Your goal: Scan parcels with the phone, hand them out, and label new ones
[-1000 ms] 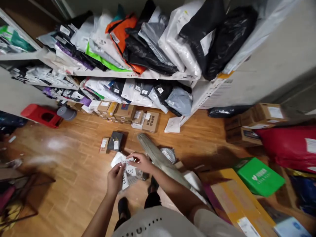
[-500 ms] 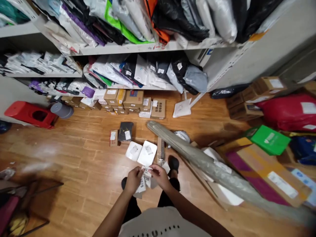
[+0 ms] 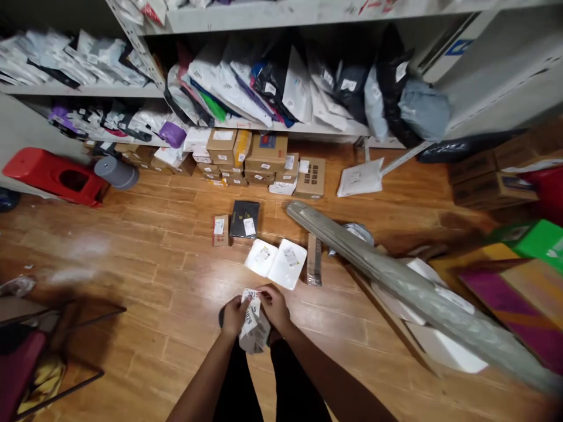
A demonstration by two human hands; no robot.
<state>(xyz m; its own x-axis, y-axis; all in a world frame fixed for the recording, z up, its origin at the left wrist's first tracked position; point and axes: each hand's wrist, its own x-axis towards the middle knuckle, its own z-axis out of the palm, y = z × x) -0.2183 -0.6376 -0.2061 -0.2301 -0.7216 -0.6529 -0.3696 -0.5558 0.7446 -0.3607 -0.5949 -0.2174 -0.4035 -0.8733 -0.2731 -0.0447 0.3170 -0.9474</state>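
Observation:
Both my hands are in front of my legs, low in the middle of the view. My left hand [image 3: 234, 316] is closed on a strip of printed number labels [image 3: 248, 321], which hangs down in folds. My right hand [image 3: 275, 309] pinches the top edge of the same strip, by the label marked 303 and a further digit. Beyond the hands, two white packages [image 3: 288, 264] with shipping labels lie side by side on the floor. A black packet [image 3: 245, 219] and a small brown box [image 3: 220, 230] lie farther off. A long narrow brown box [image 3: 314, 259] is to the right.
A long grey wrapped roll [image 3: 378, 264] slants across the right side, by cartons and a green box [image 3: 534, 240]. Shelves [image 3: 352, 126] of bagged parcels span the back, with cartons [image 3: 266, 153] beneath. At left are a red stool [image 3: 53, 176] and a grey bin [image 3: 115, 172].
The view has shifted, so the shelves look nearer and the floor packages sit farther right. My hands have moved slightly left in view, still holding the label strip.

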